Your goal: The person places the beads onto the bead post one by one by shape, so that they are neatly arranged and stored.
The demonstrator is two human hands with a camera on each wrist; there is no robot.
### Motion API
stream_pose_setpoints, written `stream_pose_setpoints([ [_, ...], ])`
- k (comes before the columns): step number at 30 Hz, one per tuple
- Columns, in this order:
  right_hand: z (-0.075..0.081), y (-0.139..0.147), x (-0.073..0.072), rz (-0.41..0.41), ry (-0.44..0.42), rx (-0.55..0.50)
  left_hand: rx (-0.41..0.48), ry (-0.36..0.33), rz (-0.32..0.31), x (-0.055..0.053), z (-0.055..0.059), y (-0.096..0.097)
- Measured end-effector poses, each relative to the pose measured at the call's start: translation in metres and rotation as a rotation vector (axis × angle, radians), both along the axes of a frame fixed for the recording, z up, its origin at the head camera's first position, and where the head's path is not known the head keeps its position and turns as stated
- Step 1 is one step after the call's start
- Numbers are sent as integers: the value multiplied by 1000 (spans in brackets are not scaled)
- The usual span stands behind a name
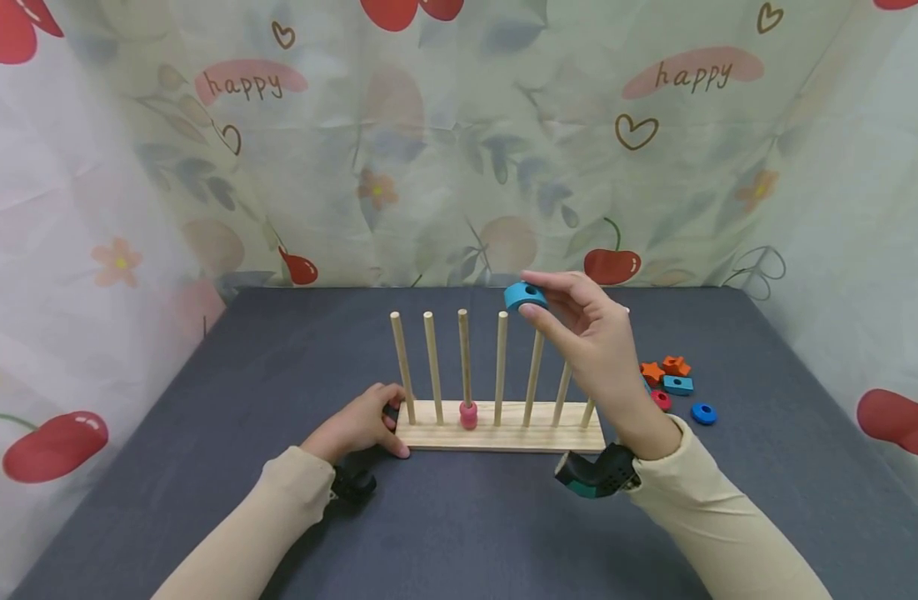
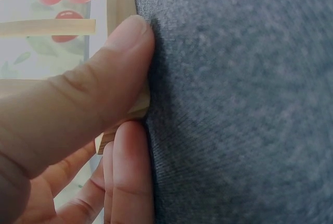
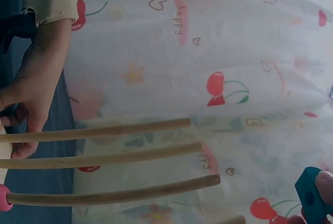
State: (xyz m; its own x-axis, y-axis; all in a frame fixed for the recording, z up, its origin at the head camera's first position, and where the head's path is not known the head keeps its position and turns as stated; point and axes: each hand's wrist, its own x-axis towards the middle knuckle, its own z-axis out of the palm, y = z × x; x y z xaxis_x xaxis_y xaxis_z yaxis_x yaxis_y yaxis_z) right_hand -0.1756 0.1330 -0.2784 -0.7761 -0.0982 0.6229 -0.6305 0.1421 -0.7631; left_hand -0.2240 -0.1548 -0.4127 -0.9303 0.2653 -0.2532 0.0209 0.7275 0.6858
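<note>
A light wooden pegboard base [image 1: 496,438] with a row of several upright pegs lies on the table. My left hand [image 1: 363,422] grips its left end; the left wrist view shows the thumb [image 2: 122,44] along one edge and fingers round the corner. Between thumb and fingertips my right hand [image 1: 596,337] pinches a blue bead [image 1: 525,296] with a hole through it. This bead is held up near the peg tops, right of the middle peg, apart from the pegs in the right wrist view. A pink double-ball bead [image 1: 468,415] sits low on the third peg from the left.
To the right of the base lie loose beads: orange stars [image 1: 676,366], a blue rectangular bead [image 1: 678,385], a red bead [image 1: 661,401] and a blue round bead [image 1: 704,413]. My right forearm partly hides that side. A printed curtain [image 1: 459,167] hangs behind the dark table [image 1: 474,533].
</note>
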Motion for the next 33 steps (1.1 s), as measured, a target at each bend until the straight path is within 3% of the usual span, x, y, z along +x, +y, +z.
stream_pose_setpoints([
  [14, -18, -13, -14, -15, 15, 42, 5, 4, -9, 1, 2, 1],
  [23, -24, -15, -16, -78, -10, 102, 3, -8, -5, 1, 2, 0],
  [33, -30, -16, -18, -79, -24, 81, 3, -5, -7, 0, 1, -1],
])
